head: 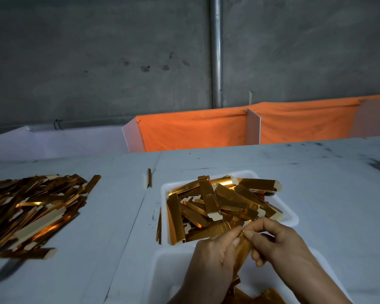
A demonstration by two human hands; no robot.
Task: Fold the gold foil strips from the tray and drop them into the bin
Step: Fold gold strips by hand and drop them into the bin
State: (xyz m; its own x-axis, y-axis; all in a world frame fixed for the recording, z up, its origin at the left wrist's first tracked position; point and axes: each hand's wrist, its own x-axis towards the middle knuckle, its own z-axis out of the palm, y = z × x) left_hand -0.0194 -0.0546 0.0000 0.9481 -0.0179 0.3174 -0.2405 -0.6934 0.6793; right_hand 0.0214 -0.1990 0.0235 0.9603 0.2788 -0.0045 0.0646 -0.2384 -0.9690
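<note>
grip: left hand [208, 255] and right hand [279, 242] pinch one strip [242, 245]
tray [291, 212]: still heaped
bin [162, 268]: few folded

Bare counter [327, 172] lies open to the right of the white tray [294, 218] and behind it, up to the orange cloth [195, 130] and white dividers [253, 126] that wall off the far edge. Between the tray and the loose heap of gold strips [33, 209] on the left runs a clear lane, narrowed by one stray strip [149, 177] at its far end. The tray is piled above its rim. Both hands crowd its near edge, over the bin [162, 270]
</note>
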